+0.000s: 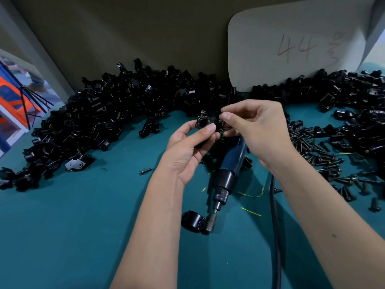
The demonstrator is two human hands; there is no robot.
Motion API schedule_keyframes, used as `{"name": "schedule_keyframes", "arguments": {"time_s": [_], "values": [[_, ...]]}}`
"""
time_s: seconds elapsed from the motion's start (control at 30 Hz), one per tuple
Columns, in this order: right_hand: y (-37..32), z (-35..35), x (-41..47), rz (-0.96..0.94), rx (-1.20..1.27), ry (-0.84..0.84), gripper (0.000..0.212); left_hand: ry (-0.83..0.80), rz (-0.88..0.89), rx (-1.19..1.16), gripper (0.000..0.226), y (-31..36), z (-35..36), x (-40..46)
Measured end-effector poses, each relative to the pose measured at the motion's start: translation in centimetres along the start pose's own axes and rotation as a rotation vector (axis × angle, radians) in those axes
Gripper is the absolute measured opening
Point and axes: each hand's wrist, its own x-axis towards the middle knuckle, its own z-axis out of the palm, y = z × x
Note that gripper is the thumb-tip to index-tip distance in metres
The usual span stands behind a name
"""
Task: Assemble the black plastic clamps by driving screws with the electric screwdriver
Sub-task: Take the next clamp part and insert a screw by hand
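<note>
The little screw could slip and drop. It is tiny and dark, and only two fingertips pinch it. If it falls, it could get lost among the loose screws at about 3 o'clock on the green table. It could also go in crooked, because the clamp is held up in the air and can wobble. A crooked screw would not bite when the electric screwdriver turns it.

The left hand holds the clamp. Its thumb presses the near side, and its curled fingers wrap round from below. One screw already stands up on the clamp's far left corner.

The right hand is at 3 o'clock from the clamp, just beside it. Its thumb and first finger are closed on something small and dark, which looks like a screw. I cannot tell if it touches the clamp yet.

The screwdriver lies on the table under both hands, at 6 o'clock. No hand holds it. Its tip touches another clamp piece lying there. A big pile of black parts curves from 9 o'clock to 12 o'clock.
</note>
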Motion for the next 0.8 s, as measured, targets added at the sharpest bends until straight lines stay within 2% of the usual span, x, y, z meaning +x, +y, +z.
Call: {"name": "schedule_keyframes", "arguments": {"time_s": [0.17,0.33,0.5,0.63,0.8], "values": [[-0.1,0.3,-0.1,-0.068,0.081,0.080,0.008,-0.013,-0.019,-0.003,0.023,0.1,-0.1,0.0],[0.4,0.4,-0.2,-0.085,-0.124,0.034,0.007,-0.015,-0.040,0.019,0.009,-0.1,0.2,0.0],[0.3,0.5,-0.4,-0.102,-0.113,0.037,0.005,-0.027,-0.057,-0.029,0.011,-0.2,0.4,0.0],[-0.1,0.7,-0.2,0.007,0.019,0.009,0.008,-0.023,-0.071,-0.119,0.003,-0.1,0.6,-0.2],[-0.3,0.8,-0.2,0.105,0.116,-0.102,0.009,-0.085,-0.117,-0.203,0.015,-0.1,0.9,-0.6]]}}
